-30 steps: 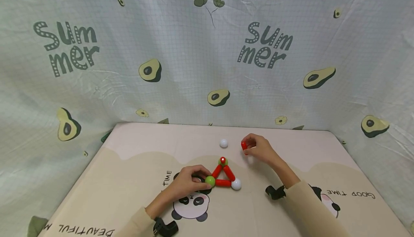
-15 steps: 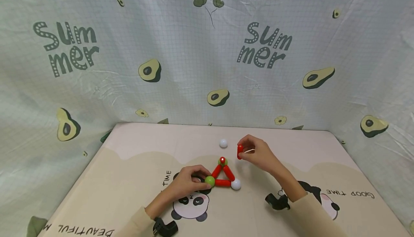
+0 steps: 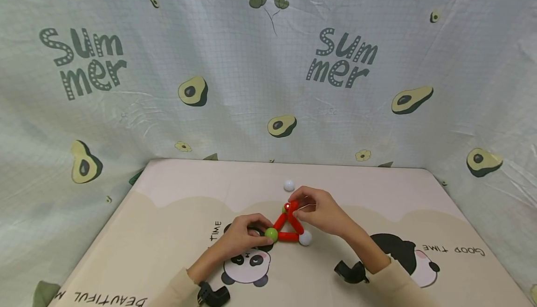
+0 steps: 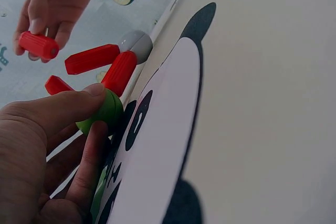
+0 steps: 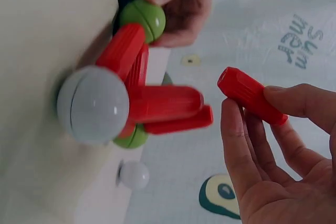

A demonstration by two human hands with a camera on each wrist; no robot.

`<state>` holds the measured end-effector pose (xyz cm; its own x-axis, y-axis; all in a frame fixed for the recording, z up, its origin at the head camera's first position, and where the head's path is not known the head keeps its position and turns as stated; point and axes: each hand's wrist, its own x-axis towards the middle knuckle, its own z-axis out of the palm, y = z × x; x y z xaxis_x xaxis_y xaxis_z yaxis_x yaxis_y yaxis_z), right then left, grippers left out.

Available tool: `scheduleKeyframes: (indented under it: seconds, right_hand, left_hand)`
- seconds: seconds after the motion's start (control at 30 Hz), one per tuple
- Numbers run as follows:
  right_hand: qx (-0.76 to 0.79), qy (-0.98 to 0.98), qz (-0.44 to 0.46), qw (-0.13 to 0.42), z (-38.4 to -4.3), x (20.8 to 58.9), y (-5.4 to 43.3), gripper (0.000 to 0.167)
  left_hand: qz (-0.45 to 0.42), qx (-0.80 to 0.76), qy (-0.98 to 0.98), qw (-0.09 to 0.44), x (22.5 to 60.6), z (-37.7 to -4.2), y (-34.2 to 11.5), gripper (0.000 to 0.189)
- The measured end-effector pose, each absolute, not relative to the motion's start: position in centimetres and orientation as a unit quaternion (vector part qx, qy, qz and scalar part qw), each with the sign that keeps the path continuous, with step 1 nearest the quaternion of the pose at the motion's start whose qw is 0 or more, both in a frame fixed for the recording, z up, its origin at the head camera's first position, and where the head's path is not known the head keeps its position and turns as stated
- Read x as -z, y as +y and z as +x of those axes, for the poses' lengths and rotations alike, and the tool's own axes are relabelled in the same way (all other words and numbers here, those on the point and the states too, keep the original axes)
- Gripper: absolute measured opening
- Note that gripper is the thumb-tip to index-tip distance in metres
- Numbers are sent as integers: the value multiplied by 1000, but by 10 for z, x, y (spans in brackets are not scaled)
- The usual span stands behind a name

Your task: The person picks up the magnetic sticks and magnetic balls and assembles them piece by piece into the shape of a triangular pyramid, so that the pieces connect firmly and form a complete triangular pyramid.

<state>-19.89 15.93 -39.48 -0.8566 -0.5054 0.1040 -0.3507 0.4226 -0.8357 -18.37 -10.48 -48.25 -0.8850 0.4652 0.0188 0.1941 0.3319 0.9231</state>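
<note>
My left hand pinches a green ball at the left corner of a triangle of red rods on the table. Another green ball forms the far corner, and a white ball the right one. In the right wrist view, red rods stick out from the white ball and from the far green ball, away from the table. My right hand holds a loose red rod between thumb and fingers, above the far corner. In that wrist view a gap separates it from the rods of the build.
A loose white ball lies behind the triangle. The tablecloth has printed pandas and lettering. A curtain with avocado prints hangs at the table's far edge. Black wrist devices sit at both wrists.
My right hand has moved left and nearer, bringing its red rod from beside the loose white ball to over the triangle's far corner. My left hand stays on the green ball.
</note>
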Motion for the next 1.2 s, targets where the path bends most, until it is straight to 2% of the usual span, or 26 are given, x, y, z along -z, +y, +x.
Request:
scheduleKeyframes:
  seconds: [0.33, 0.47, 0.73, 1.2]
  right_hand:
    - [439, 844, -294, 93, -193, 403, 137, 20]
    - [422, 853, -298, 78, -191, 407, 133, 18]
    - [379, 874, -304, 14, -187, 409, 125, 17]
    - [360, 883, -302, 7, -186, 410, 125, 18]
  left_hand:
    - [208, -541, 806, 118, 482, -184, -105, 29]
    - [206, -539, 809, 114, 481, -184, -104, 29]
    - [200, -549, 802, 122, 481, -184, -105, 27]
    - [198, -548, 803, 125, 482, -184, -105, 27]
